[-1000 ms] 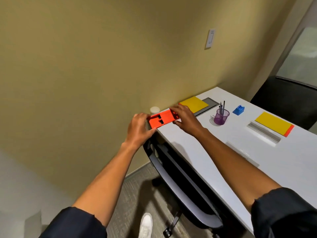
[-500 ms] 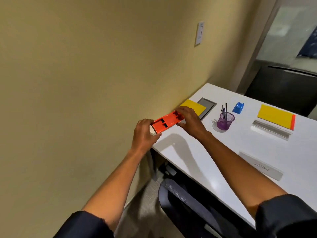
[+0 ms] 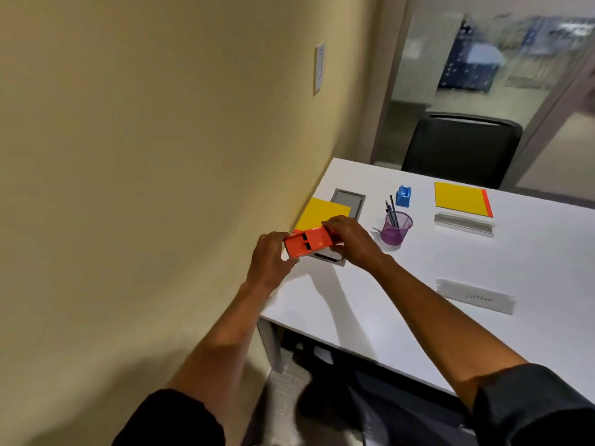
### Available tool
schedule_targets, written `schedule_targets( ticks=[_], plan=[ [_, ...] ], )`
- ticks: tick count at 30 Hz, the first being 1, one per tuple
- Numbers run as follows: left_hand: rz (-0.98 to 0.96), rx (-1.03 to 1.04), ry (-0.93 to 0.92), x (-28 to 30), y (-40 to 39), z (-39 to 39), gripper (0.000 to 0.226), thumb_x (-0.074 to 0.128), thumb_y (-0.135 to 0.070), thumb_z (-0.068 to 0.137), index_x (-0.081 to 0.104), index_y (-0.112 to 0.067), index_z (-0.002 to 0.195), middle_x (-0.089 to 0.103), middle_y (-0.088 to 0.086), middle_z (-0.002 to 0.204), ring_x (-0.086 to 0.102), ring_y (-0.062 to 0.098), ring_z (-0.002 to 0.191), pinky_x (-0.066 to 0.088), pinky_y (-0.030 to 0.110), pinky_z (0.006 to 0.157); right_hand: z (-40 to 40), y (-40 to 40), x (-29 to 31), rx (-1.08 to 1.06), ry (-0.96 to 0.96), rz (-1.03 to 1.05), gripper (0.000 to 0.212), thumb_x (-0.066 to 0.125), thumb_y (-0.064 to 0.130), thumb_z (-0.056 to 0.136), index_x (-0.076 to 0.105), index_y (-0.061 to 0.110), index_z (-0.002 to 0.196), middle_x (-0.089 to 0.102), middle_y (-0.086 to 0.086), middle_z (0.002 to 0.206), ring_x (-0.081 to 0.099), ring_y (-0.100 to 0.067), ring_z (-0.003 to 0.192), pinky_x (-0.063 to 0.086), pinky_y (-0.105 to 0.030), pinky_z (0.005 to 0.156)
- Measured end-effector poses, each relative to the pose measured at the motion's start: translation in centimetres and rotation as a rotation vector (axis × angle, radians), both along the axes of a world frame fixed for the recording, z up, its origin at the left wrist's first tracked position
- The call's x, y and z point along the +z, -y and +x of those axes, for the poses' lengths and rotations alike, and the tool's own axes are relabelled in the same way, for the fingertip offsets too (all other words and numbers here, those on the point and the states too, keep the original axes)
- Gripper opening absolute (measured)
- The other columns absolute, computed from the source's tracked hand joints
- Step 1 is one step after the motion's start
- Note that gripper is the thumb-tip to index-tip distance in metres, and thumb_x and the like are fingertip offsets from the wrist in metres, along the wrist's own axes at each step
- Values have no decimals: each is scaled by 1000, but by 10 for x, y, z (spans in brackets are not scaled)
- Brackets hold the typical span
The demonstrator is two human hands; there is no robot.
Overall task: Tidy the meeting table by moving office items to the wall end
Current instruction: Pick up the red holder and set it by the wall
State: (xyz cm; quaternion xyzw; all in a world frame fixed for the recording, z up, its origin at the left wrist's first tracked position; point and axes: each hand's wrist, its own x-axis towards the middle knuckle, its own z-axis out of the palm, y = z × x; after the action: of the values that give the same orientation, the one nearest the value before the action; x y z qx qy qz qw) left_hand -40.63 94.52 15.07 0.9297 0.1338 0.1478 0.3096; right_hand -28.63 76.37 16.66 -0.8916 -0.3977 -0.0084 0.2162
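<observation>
- Matte beige wall (image 3: 161, 156) runs along the smooth white table (image 3: 418, 317), whose wall edge sits at ten o'clock.
- Flat yellow folder (image 3: 318, 214) lies against that edge, a grey rectangular floor-box lid (image 3: 349, 201) beside it.
- Purple mesh pen cup (image 3: 396, 230) stands at two o'clock of the hands.
- Left hand (image 3: 270, 259) and right hand (image 3: 351, 239) curl closed on the glossy orange plastic tray (image 3: 309, 243), just above the table by the folder.
</observation>
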Motion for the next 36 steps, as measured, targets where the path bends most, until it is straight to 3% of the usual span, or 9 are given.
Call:
schedule_targets(
  ticks=[8, 13, 18, 22, 25, 27, 29, 33, 36],
  plan=[
    [-7, -159, -145, -19, -24, 39, 61, 77, -21, 79, 50, -13, 134, 57, 9, 130, 47, 28, 123, 39, 33, 99, 4, -11, -32, -182, -106, -46, 48, 74, 22, 83, 59, 12, 128, 62, -11, 122, 55, -29, 113, 45, -40, 95],
    [25, -236, -238, -38, -31, 75, 64, 75, -18, 80, 47, -10, 137, 54, 11, 134, 46, 28, 125, 35, 32, 102, 23, -12, -66, -254, -178, -36, 49, 75, 11, 79, 60, 14, 126, 62, -12, 120, 55, -31, 110, 46, -41, 93],
    [88, -290, -225, -52, -35, 96, 54, 76, -6, 76, 56, 6, 125, 61, 24, 120, 56, 40, 112, 37, 33, 97, 41, -17, -89, -283, -218, -29, 48, 72, 11, 83, 57, 14, 128, 59, -12, 127, 53, -30, 116, 46, -41, 97],
    [99, -261, -322, -63, -32, 114, 48, 75, -14, 78, 58, 1, 121, 63, 19, 118, 57, 35, 111, 41, 33, 94, 60, -26, -111, -297, -200, -27, 42, 65, 6, 85, 58, 14, 126, 60, -10, 125, 52, -28, 117, 45, -37, 96],
    [46, -232, -412, -79, -33, 122, 35, 74, -20, 81, 62, -3, 109, 66, 15, 109, 61, 29, 102, 40, 23, 83, 81, -38, -125, -262, -133, -107, 38, 63, 8, 87, 59, 17, 124, 61, -5, 128, 52, -28, 117, 42, -35, 97],
    [29, -216, -493, -87, -35, 125, 28, 70, -24, 84, 61, -4, 101, 67, 15, 102, 63, 29, 96, 44, 26, 77, 93, -48, -131, -211, -94, -200, 41, 62, 12, 89, 55, 21, 128, 57, 0, 134, 50, -27, 119, 41, -36, 99],
    [27, -195, -556, -94, -38, 130, 36, 65, -29, 88, 59, -2, 111, 65, 16, 108, 62, 31, 103, 47, 32, 84, 105, -58, -139, -143, -74, -260, 45, 60, 14, 91, 51, 21, 134, 53, 0, 141, 47, -28, 123, 40, -38, 100],
    [11, -147, -554, -103, -43, 141, 49, 54, -32, 95, 48, -1, 133, 57, 17, 131, 53, 30, 121, 40, 28, 91, 122, -77, -156, 14, -64, -276, 42, 52, 13, 97, 50, 15, 139, 46, -5, 148, 41, -30, 130, 37, -39, 103],
    [4, -121, -503, -108, -47, 150, 52, 48, -27, 98, 37, -7, 145, 44, 14, 146, 42, 28, 135, 35, 37, 110, 133, -94, -170, 100, -15, -337, 41, 52, 13, 98, 49, 15, 139, 43, -6, 150, 40, -29, 134, 37, -38, 107]
  ],
)
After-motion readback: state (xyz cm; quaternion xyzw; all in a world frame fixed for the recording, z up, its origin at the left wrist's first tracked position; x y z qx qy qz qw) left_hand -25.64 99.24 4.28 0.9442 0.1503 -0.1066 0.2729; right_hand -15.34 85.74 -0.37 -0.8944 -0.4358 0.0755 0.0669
